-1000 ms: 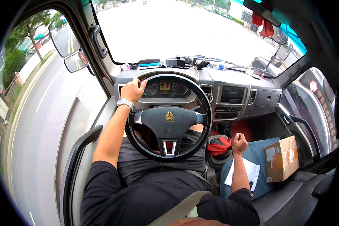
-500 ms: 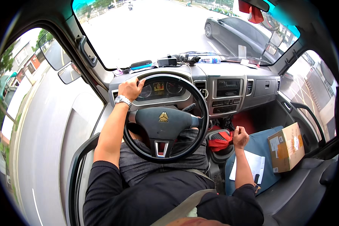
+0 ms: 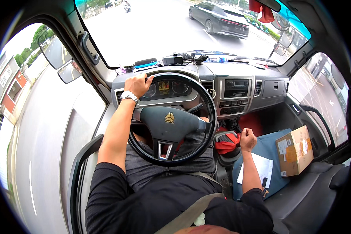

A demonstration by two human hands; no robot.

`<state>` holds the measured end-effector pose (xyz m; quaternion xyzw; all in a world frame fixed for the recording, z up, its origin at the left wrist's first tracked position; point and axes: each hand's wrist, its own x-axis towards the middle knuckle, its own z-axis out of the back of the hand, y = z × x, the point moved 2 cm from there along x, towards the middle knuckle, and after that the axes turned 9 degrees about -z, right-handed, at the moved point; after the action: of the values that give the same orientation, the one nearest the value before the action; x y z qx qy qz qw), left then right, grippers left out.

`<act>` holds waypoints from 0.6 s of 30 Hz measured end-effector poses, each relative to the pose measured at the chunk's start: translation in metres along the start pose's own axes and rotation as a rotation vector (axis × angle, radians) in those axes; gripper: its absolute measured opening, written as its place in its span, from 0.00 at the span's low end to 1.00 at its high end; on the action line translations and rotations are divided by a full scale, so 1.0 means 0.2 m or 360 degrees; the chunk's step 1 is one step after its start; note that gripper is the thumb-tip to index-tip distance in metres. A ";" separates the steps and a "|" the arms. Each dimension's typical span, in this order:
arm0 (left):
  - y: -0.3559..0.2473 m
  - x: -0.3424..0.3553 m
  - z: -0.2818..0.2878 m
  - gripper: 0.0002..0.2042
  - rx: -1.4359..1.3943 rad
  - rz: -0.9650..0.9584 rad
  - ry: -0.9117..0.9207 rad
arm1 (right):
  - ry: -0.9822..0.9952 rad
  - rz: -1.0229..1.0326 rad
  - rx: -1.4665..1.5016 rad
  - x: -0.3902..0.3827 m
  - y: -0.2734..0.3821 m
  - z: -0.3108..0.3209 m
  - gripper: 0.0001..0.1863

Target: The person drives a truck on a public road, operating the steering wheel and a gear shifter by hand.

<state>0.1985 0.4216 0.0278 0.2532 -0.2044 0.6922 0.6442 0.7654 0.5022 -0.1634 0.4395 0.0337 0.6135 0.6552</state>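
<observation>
My left hand [image 3: 138, 85] is closed round the upper left rim of the black steering wheel [image 3: 213, 124], with a silver watch [image 3: 129, 97] on its wrist. To the right of the wheel, my right hand [image 3: 248, 140] is curled into a closed fist. It sits beside the gear lever's red cloth [image 3: 227, 146], above the edge of a blue-grey seat pad [image 3: 275, 142]. Whatever lies inside the right fist, if anything, is hidden. White papers [image 3: 263, 169] with a dark pen-like thing [image 3: 265, 182] lie under the right forearm.
A taped cardboard box [image 3: 294, 152] rests on the passenger seat. Small items, including a black device [image 3: 172, 60] and a bottle [image 3: 217, 59], line the dashboard [image 3: 218, 73]. Outside, a dark car [image 3: 219, 19] is ahead to the right, and a motorbike rider [image 3: 127, 6] is farther off.
The wheel has turned slightly clockwise, carrying my left hand up and rightward. The dark car has moved left and ahead across the windscreen. My right hand has barely moved.
</observation>
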 end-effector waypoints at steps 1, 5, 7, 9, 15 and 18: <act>0.01 0.00 0.00 0.24 -0.0002 -0.0005 -0.0007 | -0.0001 -0.0019 0.0004 0.00 0.00 -0.01 0.10; 0.00 0.04 -0.02 0.24 -0.0010 -0.0047 0.0024 | 0.0012 -0.0014 -0.0008 -0.01 0.01 -0.02 0.10; 0.00 0.05 -0.04 0.23 -0.0024 -0.0059 0.0011 | 0.0037 -0.0031 -0.0025 -0.01 0.01 -0.01 0.10; -0.03 0.08 -0.04 0.23 0.0003 -0.0082 0.0035 | 0.0031 -0.0003 -0.0014 0.03 0.01 0.00 0.10; -0.09 0.16 -0.08 0.22 0.0051 -0.0194 0.0021 | -0.0016 -0.0008 0.0005 0.07 -0.03 -0.03 0.11; -0.08 0.16 -0.12 0.23 0.0072 -0.0187 0.0003 | 0.0010 0.0002 0.0015 0.10 -0.04 -0.06 0.11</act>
<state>0.2116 0.4632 0.0278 0.2785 -0.1728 0.6578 0.6782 0.7702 0.5258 -0.1659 0.4405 0.0384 0.6152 0.6526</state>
